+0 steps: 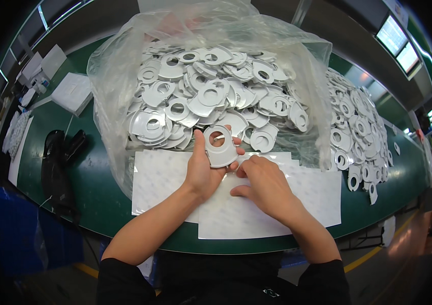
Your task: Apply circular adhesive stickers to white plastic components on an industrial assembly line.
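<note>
My left hand (205, 170) is closed around a white plastic part (222, 156) with a large round hole. It holds the part up, with fingers behind it and the thumb along its left edge. Just to the right, my right hand (267, 185) hovers over white sheets (246, 218) with its fingers bent and the thumb apart; nothing shows in it. Its fingertips are close to the lower right edge of the held part. Beyond both hands, a heap of similar white parts (211, 95) lies in a large clear plastic bag (109, 96).
A second pile of white ring-shaped parts (356, 127) lies at the right on the green table (109, 203). At the left are a black object with a cord (57, 173) and a white box (72, 91). A blue bin (23, 229) stands below the table's left edge.
</note>
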{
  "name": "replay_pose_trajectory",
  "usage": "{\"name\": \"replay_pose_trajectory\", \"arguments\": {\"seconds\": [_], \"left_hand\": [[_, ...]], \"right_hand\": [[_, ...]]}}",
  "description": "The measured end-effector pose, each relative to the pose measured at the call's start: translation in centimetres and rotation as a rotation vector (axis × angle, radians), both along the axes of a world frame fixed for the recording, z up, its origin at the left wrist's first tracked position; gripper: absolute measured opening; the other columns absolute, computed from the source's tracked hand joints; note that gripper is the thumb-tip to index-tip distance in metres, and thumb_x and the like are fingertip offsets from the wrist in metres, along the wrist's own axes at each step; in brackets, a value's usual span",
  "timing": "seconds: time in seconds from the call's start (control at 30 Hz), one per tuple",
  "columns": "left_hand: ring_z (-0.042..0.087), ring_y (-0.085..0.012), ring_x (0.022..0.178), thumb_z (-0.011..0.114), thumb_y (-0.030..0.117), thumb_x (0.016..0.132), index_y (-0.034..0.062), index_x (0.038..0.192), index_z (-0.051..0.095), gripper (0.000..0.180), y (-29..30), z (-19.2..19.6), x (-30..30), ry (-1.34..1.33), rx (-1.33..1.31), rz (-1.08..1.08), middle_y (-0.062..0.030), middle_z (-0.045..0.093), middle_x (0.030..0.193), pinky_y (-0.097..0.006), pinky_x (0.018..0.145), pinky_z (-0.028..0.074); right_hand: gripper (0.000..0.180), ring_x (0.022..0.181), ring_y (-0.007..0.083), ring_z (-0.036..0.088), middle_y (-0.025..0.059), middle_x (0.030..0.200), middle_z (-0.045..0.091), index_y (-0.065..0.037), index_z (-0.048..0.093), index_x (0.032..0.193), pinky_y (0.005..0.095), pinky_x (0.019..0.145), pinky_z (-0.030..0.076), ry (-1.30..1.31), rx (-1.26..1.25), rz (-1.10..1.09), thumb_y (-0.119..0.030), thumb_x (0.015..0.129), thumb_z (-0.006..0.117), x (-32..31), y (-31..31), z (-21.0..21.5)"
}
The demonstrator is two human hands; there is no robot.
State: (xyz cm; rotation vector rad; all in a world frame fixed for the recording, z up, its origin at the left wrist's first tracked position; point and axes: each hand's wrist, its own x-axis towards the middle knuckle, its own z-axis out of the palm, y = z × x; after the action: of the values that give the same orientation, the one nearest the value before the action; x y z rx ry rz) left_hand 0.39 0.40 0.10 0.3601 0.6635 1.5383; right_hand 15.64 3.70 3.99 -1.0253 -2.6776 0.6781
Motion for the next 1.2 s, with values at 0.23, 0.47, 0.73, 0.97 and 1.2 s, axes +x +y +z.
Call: {"name": "replay_pose_trajectory", "arguments": {"seconds": [0.23, 0.47, 0.73, 0.97, 1.2], "left_hand": [[0.054, -0.0213, 0.089, 0.013, 0.055, 0.097, 0.007, 0.131, 0.037, 0.064, 0.0, -0.2, 0.0, 0.002, 0.003, -0.001, -0.0122, 0.054, 0.105, -0.032, 0.065, 0.042], [0.055, -0.0216, 0.089, 0.013, 0.058, 0.095, 0.0073, 0.13, 0.038, 0.067, 0.0, 0.0, -0.1, -0.012, -0.03, -0.006, -0.0127, 0.054, 0.105, -0.031, 0.064, 0.043], [0.06, -0.0236, 0.083, 0.049, 0.025, 0.092, 0.0068, 0.12, 0.039, 0.035, -0.4, 0.5, 0.1, 0.167, -0.05, -0.003, -0.0162, 0.058, 0.104, -0.029, 0.056, 0.043], [0.061, -0.0199, 0.072, 0.022, 0.064, 0.092, 0.0081, 0.116, 0.043, 0.064, -0.5, 0.3, -0.2, 0.07, 0.013, -0.167, -0.0148, 0.06, 0.091, -0.025, 0.048, 0.04], [0.061, -0.0184, 0.073, 0.013, 0.063, 0.092, 0.0044, 0.112, 0.05, 0.072, -0.5, 0.4, 0.4, 0.176, -0.01, -0.163, -0.0129, 0.061, 0.09, -0.025, 0.049, 0.041]], "right_hand": [[0.029, 0.086, 0.03, 0.058, 0.0117, 0.086, 0.059, -0.002, 0.059, 0.08, 0.0399, 0.071, 0.047, -0.037, -0.231, 0.013, -0.017, 0.064, 0.079, -0.2, 1.0, 0.0], [0.017, 0.081, 0.0266, 0.056, 0.008, 0.079, 0.057, -0.007, 0.061, 0.075, 0.0372, 0.071, 0.046, 0.017, 0.046, 0.051, -0.014, 0.067, 0.075, 0.0, -0.9, 0.1], [0.012, 0.074, 0.0219, 0.054, 0.0046, 0.075, 0.056, -0.005, 0.06, 0.073, 0.0312, 0.068, 0.044, 0.239, -0.493, 0.536, -0.01, 0.075, 0.071, 2.8, 1.4, 3.9], [0.005, 0.075, 0.007, 0.049, -0.0005, 0.084, 0.053, -0.002, 0.056, 0.086, 0.0205, 0.064, 0.043, 0.935, -0.707, -0.006, -0.006, 0.088, 0.057, 2.6, 3.3, 2.7], [0.007, 0.076, 0.0072, 0.053, 0.0015, 0.095, 0.05, -0.004, 0.055, 0.09, 0.0226, 0.063, 0.046, 0.849, -0.542, -0.102, -0.011, 0.091, 0.055, 0.4, 2.9, -1.1]]}}
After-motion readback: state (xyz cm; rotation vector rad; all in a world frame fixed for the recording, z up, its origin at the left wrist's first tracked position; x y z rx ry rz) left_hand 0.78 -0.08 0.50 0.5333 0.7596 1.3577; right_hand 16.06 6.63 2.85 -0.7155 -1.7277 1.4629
